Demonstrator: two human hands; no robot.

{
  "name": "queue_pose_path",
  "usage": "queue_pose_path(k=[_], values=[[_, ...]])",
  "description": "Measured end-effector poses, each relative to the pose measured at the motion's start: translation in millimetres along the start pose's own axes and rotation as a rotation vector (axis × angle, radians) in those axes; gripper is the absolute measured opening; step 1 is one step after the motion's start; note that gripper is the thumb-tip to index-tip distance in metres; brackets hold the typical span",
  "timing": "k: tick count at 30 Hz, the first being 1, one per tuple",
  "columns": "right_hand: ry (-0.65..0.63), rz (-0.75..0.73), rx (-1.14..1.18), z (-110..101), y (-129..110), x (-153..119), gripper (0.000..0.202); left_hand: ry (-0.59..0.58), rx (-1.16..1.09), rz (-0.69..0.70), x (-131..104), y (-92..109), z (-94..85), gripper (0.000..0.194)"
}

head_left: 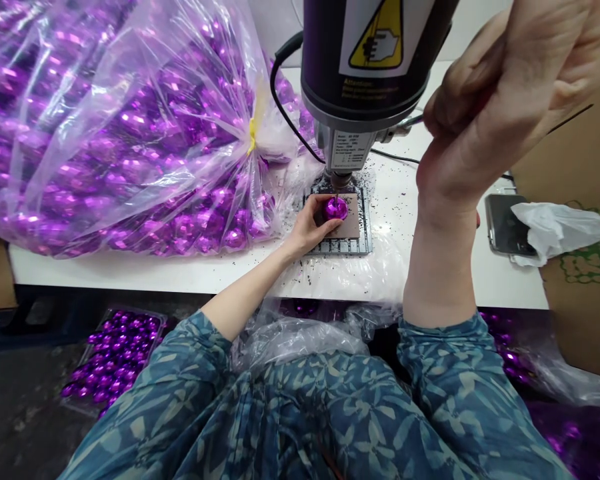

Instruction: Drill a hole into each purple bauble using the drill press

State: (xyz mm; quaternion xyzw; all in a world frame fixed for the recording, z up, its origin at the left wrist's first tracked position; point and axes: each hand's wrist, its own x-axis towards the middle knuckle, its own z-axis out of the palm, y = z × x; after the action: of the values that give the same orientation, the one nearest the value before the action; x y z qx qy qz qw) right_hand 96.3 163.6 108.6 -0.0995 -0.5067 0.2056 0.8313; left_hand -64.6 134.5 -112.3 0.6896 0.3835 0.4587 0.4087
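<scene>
Between the thumb and fingers of my left hand [311, 225] is a shiny purple ball [336, 209], held on a brown board [351, 227]. The board lies on the slotted metal base [367, 248] of a bench drill press [365, 100]. Straight above the ball is the drill chuck [341, 179]; the bit meets the ball's top, though I cannot tell how deep. Raised at the right of the machine, my right hand [515, 80] is closed round the drill press's feed lever [411, 123], whose grip end is hidden in my fingers.
A large clear bag [130, 147] of purple balls, tied with a yellow tie [253, 135], fills the table's left. A phone [509, 223], crumpled tissue [555, 227] and cardboard box [580, 160] are at right. Dark shavings litter the white table [180, 277]. A tray of balls [120, 353] sits below.
</scene>
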Motion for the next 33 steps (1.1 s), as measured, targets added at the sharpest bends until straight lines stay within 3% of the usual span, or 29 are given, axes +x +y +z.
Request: queue_pose_path(k=[10,15,18,24,29,33], values=[[-0.052,-0.226,-0.057,-21.6,3.4,-36.0,0.021,0.038,0.014,0.024,0.1,-3.7,0.8,0.066],[0.097,-0.205,-0.087,-13.2,1.2,-42.0,0.056,0.031,-0.015,0.011,0.1,-5.4,2.4,0.066],[0.198,-0.244,-0.174,-14.5,7.7,-46.0,0.067,0.028,0.004,-0.001,-0.2,-4.3,2.2,0.066],[0.211,-0.185,-0.329,-26.4,11.1,-58.0,0.070,0.021,0.042,-0.008,-0.4,-2.7,1.4,0.066],[0.306,-0.279,-0.351,-35.5,24.8,-61.5,0.075,0.047,0.033,-0.019,0.3,-1.3,2.7,0.065],[0.279,-0.176,-0.399,-45.5,25.5,-72.2,0.072,0.052,-0.002,-0.008,0.5,0.2,3.6,0.067]])
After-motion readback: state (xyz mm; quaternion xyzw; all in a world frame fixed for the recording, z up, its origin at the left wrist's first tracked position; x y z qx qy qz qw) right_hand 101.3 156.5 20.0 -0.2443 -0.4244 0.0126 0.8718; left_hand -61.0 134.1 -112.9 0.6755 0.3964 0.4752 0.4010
